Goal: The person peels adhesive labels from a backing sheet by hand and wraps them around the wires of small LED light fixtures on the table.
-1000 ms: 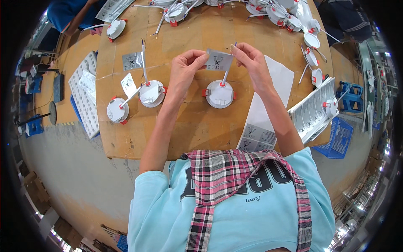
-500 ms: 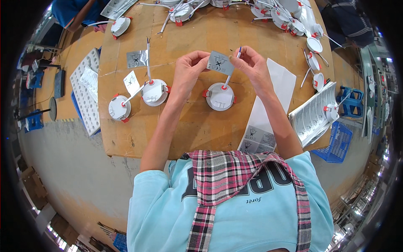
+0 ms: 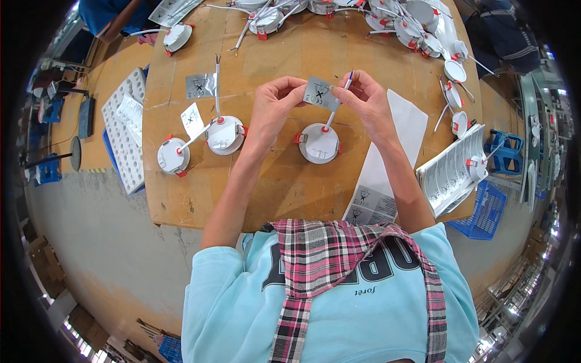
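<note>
Pretty busy table (image 3: 272, 199) here. At the far end there's a heap of round white lamps (image 3: 408, 30), leads going every which way. Over on the left, two finished-looking discs, an upper lamp (image 3: 225, 136) and a lower lamp (image 3: 173, 156), sit just beside each other, with a flat grey sticker (image 3: 200, 86) and a pale tag (image 3: 192, 118) near them. On the right, a long sticker sheet (image 3: 393, 136) runs under the right forearm, which hides part of it. Past that is a stack of sheets (image 3: 445, 175) with another lamp (image 3: 477, 169) on it, and a blue crate (image 3: 481, 212) below the table edge.

The silver sticker (image 3: 319, 94) is up between both hands, above the middle lamp (image 3: 319, 144), which lies on the table. The left hand (image 3: 277, 106) pinches its left edge; the right hand (image 3: 366, 103) has its right edge, thumb in front. The lamp's white cable (image 3: 331, 118) goes up behind there and pokes out above the right thumb. Can't tell if sticker and cable are touching.

Compared with a second ago, the sticker slants more, and the right thumb, then at its top corner, now sits lower on its edge.
</note>
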